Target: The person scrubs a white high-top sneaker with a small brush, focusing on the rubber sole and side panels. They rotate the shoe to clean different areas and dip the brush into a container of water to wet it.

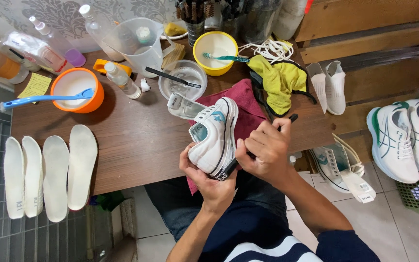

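Head view: left hand (204, 177) cupped the white sneaker (213, 138) over the desk (136, 140) edge while right hand (266, 150), its grip clamped on a dark brush (260, 143) (bristles hidden), scrubbed the sole edge; continuing probably required rotating the shoe.

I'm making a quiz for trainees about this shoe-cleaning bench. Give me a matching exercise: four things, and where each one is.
Things:
1. white canvas sneaker
2. blue-handled brush
3. four white insoles
4. yellow cloth

Places:
A. flat on the table's left end
B. lying across the orange bowl
C. held in the left hand
D. crumpled beside the yellow bowl

Pairs: 1-C, 2-B, 3-A, 4-D
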